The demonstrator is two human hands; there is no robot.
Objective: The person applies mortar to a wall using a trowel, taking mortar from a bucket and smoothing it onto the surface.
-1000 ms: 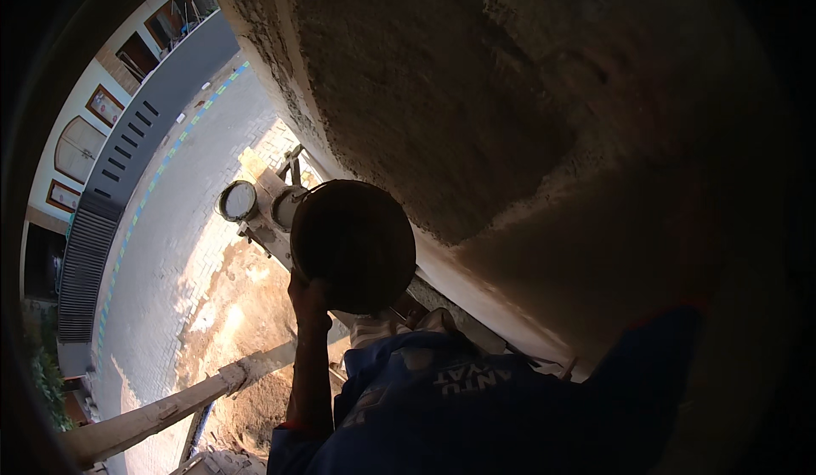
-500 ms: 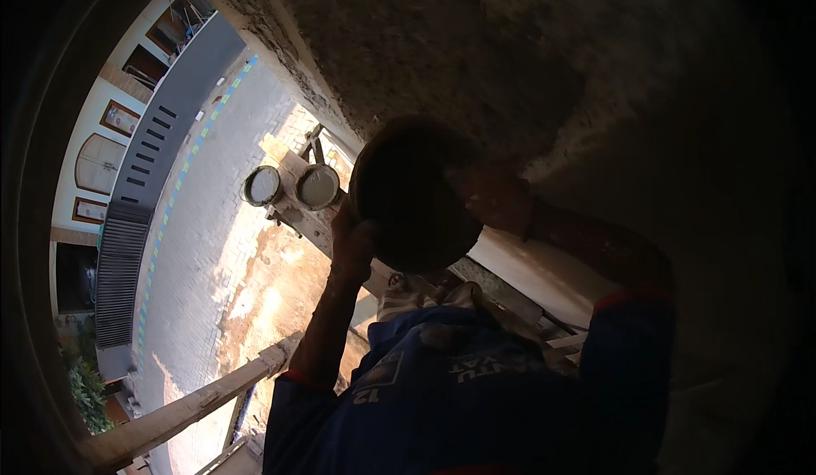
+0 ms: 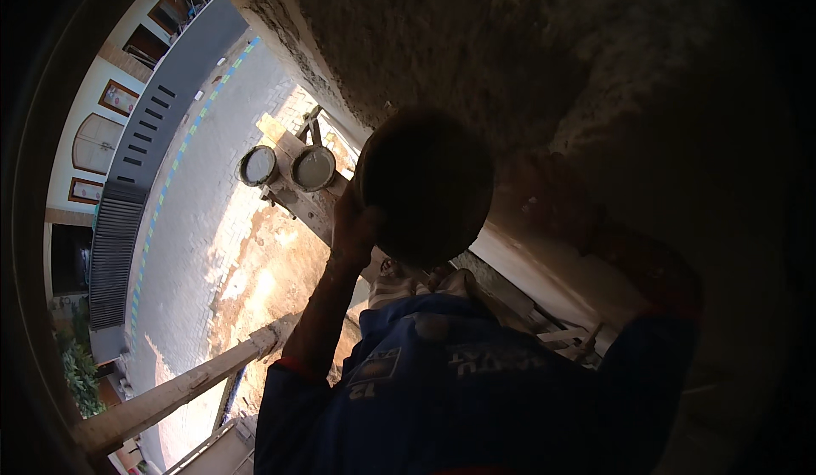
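My left hand grips the left rim of a dark, round bucket, which is held up in front of my body. Deep shadow hides what lies inside it. To the right of the bucket, apart from its rim, my right hand is close to the rough, dark wall. Its fingers are too dark and smeared to make out, so whether it holds anything does not show.
Two round buckets, a left one and a right one, hold grey contents on a narrow plank. A wooden rail crosses at lower left. Far below lies a paved street beside a grey gate.
My right hand has moved right, from over the bucket's right side to a spot beside the wall. My left hand still holds the bucket, which has shifted slightly.
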